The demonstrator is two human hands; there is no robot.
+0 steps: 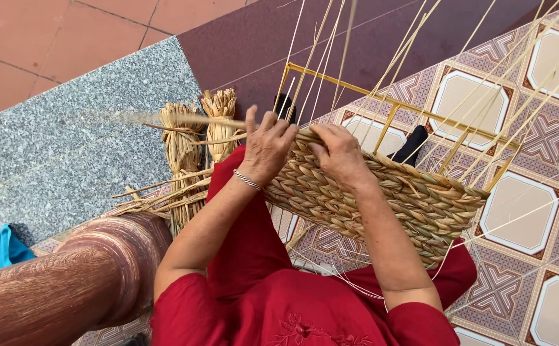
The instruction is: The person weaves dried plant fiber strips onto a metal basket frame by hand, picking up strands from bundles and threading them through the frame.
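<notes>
Weaving step, top row of a braided straw basket (382,198) held on the lap over a yellow wire frame (395,106); left hand (268,148) fingers pinching a straw strand (183,119) at the rim; right hand (342,152) fingers pressed onto the weave, clasping nothing; straw bundles (196,138) on the tiled floor (517,211) alongside; next move, judged: threading past the upright stakes (321,57), demanding steady tension.

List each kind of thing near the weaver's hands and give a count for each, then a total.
Woven basket: 1
Yellow metal frame: 1
Bundles of dried straw: 2
Silver bracelet: 1
Blue cloth: 1
Wooden pillar: 1
Total: 7
</notes>
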